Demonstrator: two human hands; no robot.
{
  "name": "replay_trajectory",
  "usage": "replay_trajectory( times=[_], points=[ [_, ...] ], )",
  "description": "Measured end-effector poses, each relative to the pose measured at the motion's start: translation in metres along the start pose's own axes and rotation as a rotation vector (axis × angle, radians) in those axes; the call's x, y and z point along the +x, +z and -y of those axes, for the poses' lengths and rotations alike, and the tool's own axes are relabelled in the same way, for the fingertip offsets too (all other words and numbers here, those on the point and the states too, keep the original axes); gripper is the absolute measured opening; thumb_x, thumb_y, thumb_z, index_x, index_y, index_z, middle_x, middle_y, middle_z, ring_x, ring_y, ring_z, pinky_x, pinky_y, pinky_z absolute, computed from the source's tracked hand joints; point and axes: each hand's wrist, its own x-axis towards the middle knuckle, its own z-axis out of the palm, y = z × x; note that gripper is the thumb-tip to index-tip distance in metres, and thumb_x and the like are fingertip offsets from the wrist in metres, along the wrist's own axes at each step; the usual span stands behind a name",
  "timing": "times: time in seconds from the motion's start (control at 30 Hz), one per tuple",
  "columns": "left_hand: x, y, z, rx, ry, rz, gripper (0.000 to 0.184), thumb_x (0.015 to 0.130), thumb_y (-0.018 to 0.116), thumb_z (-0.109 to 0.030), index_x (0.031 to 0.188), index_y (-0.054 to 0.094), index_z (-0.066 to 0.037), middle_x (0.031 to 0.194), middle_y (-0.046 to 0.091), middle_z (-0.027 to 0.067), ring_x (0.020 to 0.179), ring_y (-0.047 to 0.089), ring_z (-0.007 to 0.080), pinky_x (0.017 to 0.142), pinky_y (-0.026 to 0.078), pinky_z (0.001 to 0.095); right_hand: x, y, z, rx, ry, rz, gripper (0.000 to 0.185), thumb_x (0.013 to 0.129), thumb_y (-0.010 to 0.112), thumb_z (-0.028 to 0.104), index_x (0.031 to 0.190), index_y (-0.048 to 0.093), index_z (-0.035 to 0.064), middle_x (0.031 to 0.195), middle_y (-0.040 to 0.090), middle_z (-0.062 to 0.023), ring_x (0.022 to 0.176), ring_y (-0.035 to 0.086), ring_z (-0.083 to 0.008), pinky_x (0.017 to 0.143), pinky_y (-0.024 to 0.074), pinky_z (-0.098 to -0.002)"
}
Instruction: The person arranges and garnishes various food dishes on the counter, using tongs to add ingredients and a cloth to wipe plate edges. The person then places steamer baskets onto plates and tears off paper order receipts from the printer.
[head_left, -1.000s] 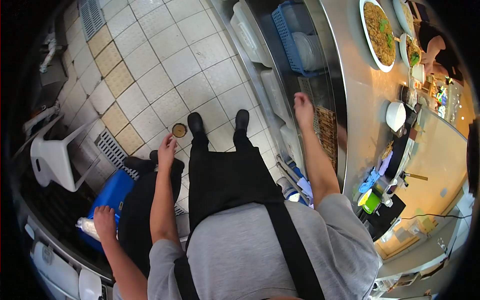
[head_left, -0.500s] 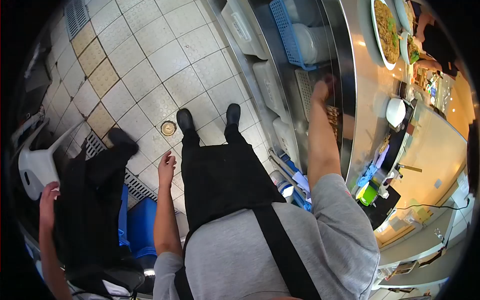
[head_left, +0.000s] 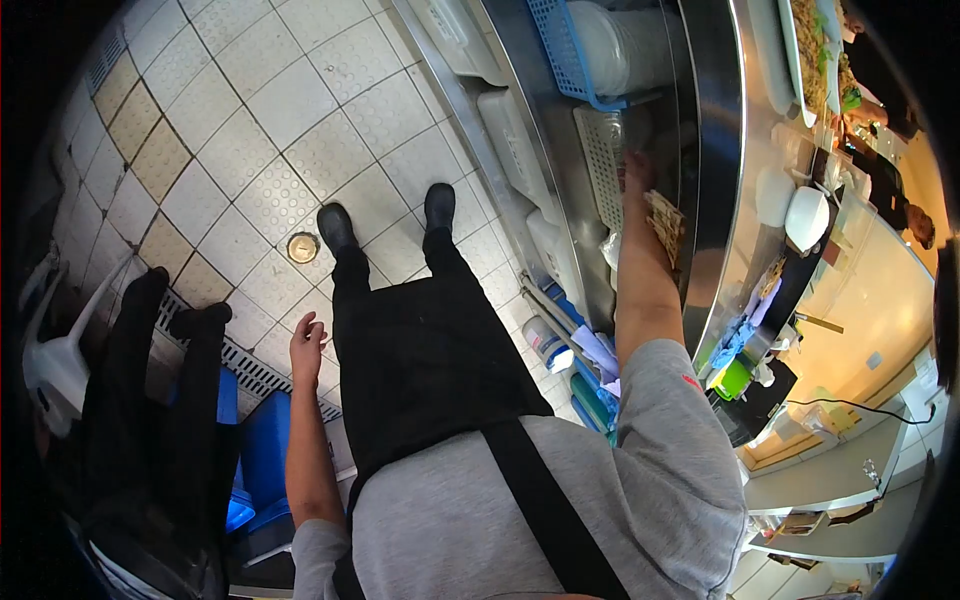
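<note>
My right hand (head_left: 637,172) reaches into the steel shelf under the counter, beside a pale perforated basket (head_left: 600,165). Its fingers are dim behind the counter's edge, so I cannot make out a grip. Close to that forearm lies a light brown bundle of thin strips (head_left: 665,230). Clear plastic containers (head_left: 610,45) sit in a blue basket (head_left: 560,60) just beyond the hand. My left hand (head_left: 307,345) hangs beside my black apron over the tiled floor, its fingers loosely bent and apart, holding nothing.
Another person's dark-trousered legs (head_left: 205,400) are at my left, near a white plastic chair (head_left: 60,365) and blue bins (head_left: 265,450). Dishes of food (head_left: 815,60) and a white bowl (head_left: 806,218) stand on the steel counter. White lidded tubs (head_left: 515,140) line the lower shelf.
My view has shifted, and my right hand is still inside the shelf, now nearer the pale basket. The other person at my left has stepped, and their hand has left view.
</note>
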Motion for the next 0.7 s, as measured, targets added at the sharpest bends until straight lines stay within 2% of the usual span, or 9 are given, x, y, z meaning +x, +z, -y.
replay_trajectory(
  times=[0.07,0.17,0.27,0.37,0.47,0.57,0.6,0.63,0.7],
  points=[
    [0.001,0.008,-0.003,0.021,-0.001,0.016,0.043,0.090,0.059,-0.023,0.129,0.051,-0.006,0.099,0.061,0.0047,0.083,0.060,0.0116,0.066,0.046,0.0236,0.007,-0.013,-0.012,0.015,0.084,0.160,0.030,0.084,0.068,0.028,0.106,0.061,0.0090,0.087,0.062,-0.0051,0.073,0.060,-0.0140,0.063,0.0469,-0.0293],
    [0.001,0.020,-0.006,-0.001,0.008,0.049,0.042,0.091,0.058,-0.022,0.129,0.051,-0.006,0.100,0.061,0.0056,0.083,0.061,0.0115,0.067,0.047,0.0239,0.009,-0.006,-0.043,0.178,-0.176,0.092,0.029,0.084,0.068,0.030,0.100,0.062,0.0075,0.081,0.063,-0.0031,0.073,0.059,-0.0141,0.068,0.0461,-0.0296],
    [0.002,0.030,-0.018,0.009,0.031,0.074,0.040,0.091,0.058,-0.020,0.128,0.051,-0.005,0.100,0.061,0.0055,0.083,0.060,0.0108,0.067,0.046,0.0229,-0.006,0.003,-0.055,0.029,-0.385,-0.014,0.026,0.087,0.064,0.025,0.103,0.061,0.0053,0.087,0.063,-0.0036,0.080,0.059,-0.0154,0.074,0.0460,-0.0305],
    [0.002,0.042,-0.032,0.005,0.059,0.091,0.039,0.091,0.058,-0.019,0.127,0.052,-0.005,0.099,0.061,0.0043,0.082,0.059,0.0098,0.068,0.046,0.0221,-0.065,-0.002,-0.014,0.053,-0.336,0.239,0.016,0.091,0.058,0.015,0.105,0.060,0.0063,0.099,0.060,-0.0020,0.092,0.056,-0.0129,0.081,0.0445,-0.0265],
    [-0.002,0.061,-0.052,-0.002,0.093,0.123,0.038,0.091,0.059,-0.019,0.126,0.053,-0.005,0.098,0.060,0.0032,0.082,0.057,0.0092,0.069,0.046,0.0217,-0.078,0.008,-0.028,0.375,-0.297,0.228,0.018,0.093,0.055,0.015,0.109,0.060,0.0082,0.106,0.059,-0.0035,0.095,0.057,-0.0142,0.084,0.0450,-0.0271],
    [-0.011,0.093,-0.083,-0.050,0.159,0.194,0.037,0.091,0.059,-0.018,0.125,0.054,-0.005,0.099,0.060,0.0028,0.082,0.057,0.0089,0.070,0.046,0.0219,-0.094,0.010,-0.032,0.548,-0.135,0.032,0.023,0.095,0.052,0.016,0.116,0.059,0.0092,0.108,0.060,-0.0049,0.100,0.056,-0.0154,0.088,0.0436,-0.0265],
    [-0.014,0.102,-0.088,-0.088,0.186,0.223,0.036,0.091,0.058,-0.016,0.124,0.054,-0.005,0.098,0.060,0.0030,0.082,0.056,0.0089,0.069,0.046,0.0222,-0.100,0.003,-0.033,0.398,-0.325,0.047,0.025,0.096,0.051,0.016,0.118,0.058,0.0088,0.110,0.059,-0.0063,0.101,0.056,-0.0165,0.089,0.0433,-0.0275],
    [-0.024,0.110,-0.102,-0.079,0.182,0.268,0.038,0.091,0.059,-0.021,0.125,0.053,-0.006,0.102,0.059,0.0027,0.085,0.058,0.0103,0.072,0.047,0.0226,-0.116,-0.004,-0.028,0.272,-0.462,0.044,0.025,0.093,0.051,0.012,0.117,0.060,0.0095,0.112,0.058,-0.0076,0.102,0.056,-0.0182,0.090,0.0430,-0.0283],
    [-0.062,0.127,-0.148,-0.187,0.124,0.406,0.040,0.093,0.056,-0.023,0.128,0.050,-0.003,0.103,0.062,0.0058,0.087,0.061,0.0129,0.076,0.049,0.0245,-0.180,-0.017,0.011,0.066,-0.677,0.111,0.028,0.089,0.053,0.003,0.113,0.064,0.0108,0.115,0.056,-0.0103,0.104,0.055,-0.0216,0.092,0.0426,-0.0299]
  ],
)
